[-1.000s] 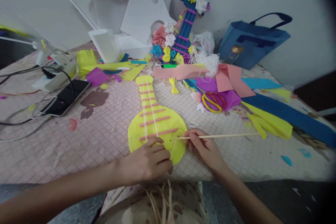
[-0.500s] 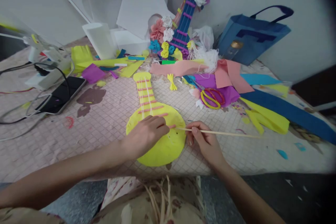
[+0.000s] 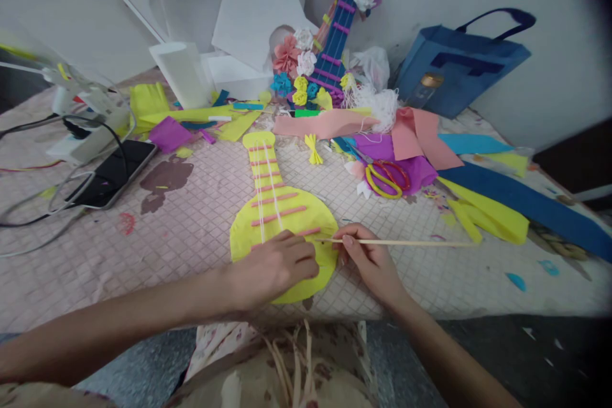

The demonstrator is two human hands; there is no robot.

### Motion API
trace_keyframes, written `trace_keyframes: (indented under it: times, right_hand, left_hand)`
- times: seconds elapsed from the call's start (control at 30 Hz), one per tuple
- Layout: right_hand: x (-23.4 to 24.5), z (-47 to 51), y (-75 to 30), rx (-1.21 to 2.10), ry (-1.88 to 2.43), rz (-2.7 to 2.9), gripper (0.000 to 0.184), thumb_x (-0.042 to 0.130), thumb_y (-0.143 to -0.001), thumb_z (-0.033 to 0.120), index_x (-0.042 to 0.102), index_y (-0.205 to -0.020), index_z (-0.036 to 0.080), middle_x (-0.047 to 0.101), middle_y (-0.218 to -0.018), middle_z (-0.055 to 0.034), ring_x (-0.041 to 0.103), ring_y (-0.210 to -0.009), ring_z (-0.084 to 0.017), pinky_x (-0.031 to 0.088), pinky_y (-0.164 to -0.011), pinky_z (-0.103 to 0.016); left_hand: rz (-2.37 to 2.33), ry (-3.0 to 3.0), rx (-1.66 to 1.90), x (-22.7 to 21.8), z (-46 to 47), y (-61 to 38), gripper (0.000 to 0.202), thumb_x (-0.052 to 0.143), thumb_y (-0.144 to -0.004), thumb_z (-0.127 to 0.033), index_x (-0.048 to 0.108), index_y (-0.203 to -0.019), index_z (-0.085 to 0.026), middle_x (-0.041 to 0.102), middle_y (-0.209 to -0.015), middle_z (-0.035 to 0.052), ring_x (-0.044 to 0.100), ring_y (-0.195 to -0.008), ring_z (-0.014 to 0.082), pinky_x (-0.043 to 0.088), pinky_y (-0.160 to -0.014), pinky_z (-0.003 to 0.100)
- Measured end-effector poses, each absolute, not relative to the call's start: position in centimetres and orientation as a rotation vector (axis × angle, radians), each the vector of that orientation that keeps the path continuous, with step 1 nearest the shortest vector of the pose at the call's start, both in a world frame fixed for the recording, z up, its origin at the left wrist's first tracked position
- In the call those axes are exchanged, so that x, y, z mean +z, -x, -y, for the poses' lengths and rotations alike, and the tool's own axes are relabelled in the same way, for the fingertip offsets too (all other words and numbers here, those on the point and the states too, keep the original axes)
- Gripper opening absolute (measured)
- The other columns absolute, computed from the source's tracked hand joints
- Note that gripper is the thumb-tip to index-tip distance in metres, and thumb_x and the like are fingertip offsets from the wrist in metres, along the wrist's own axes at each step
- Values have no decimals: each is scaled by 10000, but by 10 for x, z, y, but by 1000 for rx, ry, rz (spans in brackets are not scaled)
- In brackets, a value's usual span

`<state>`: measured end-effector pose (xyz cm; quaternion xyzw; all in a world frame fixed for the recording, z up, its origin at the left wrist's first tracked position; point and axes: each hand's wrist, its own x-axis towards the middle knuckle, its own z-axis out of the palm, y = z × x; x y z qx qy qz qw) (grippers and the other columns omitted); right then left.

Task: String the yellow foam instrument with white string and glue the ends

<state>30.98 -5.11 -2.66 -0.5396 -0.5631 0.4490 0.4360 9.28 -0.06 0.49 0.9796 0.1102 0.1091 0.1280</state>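
A yellow paper guitar [image 3: 280, 204] with pink cross strips and white strings lies flat on the table in front of me. My left hand [image 3: 275, 268] rests on its round body, fingers curled and pressed down near the lowest pink strip. My right hand [image 3: 368, 261] pinches a thin wooden stick [image 3: 411, 243] at its left end. The stick lies nearly level, its tip touching the guitar's right edge beside my left fingertips.
Yellow and red scissors [image 3: 387, 180] lie on purple paper to the right. Coloured paper strips, a blue bag [image 3: 459, 70], a decorated blue guitar [image 3: 335, 38] and white foam boards stand behind. A phone [image 3: 115, 172] with cables lies at the left. The table edge is near my lap.
My left hand slid up the guitar's body half a second ago and has now come back down to the lower edge. The stick's tip stays at the guitar's right side.
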Motion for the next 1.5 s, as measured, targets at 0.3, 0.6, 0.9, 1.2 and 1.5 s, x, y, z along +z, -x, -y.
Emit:
trace_keyframes:
  times: [0.3, 0.6, 0.9, 1.2, 1.5]
  right_hand:
    - [-28, 52, -311, 1134, 1374, 1400, 247, 460, -914, 414, 581, -894, 200, 590, -739, -19, 528, -663, -133, 426, -576, -233]
    - [-33, 51, -312, 1130, 1344, 1398, 226, 467, -915, 394, 580, -901, 198, 594, -760, -16, 539, -678, -128, 440, -605, -231]
    - [-28, 52, -310, 1107, 1370, 1404, 240, 469, -913, 406, 586, -891, 197, 594, -748, -19, 537, -665, -127, 438, -595, -233]
    - [-31, 52, -311, 1131, 1348, 1391, 234, 468, -916, 395, 598, -908, 200, 590, -755, -21, 542, -681, -130, 449, -610, -234]
    - [-30, 52, -311, 1107, 1364, 1418, 246, 457, -916, 408, 590, -886, 203, 603, -765, -27, 546, -680, -139, 445, -599, -238]
  left_hand:
    - [-266, -2914, 429, -4, 32, -101, 175, 434, -936, -161, 557, -815, -135, 584, -825, 49, 492, -796, 182, 407, -737, 330]
    - [-296, -2672, 407, -15, 37, -95, 158, 395, -928, -97, 552, -941, -116, 579, -892, 85, 498, -840, 178, 447, -778, 281]
    - [-365, -2534, 501, -18, 43, -92, 114, 427, -915, -95, 532, -887, -129, 590, -896, 69, 485, -828, 163, 447, -779, 271]
    - [-503, -2391, 587, -15, 52, -83, 151, 411, -942, -129, 547, -878, -146, 605, -842, 51, 504, -788, 148, 440, -721, 254]
    - [-569, -2308, 576, -13, 53, -82, 207, 380, -955, -155, 561, -856, -146, 605, -824, 57, 514, -793, 146, 454, -717, 251]
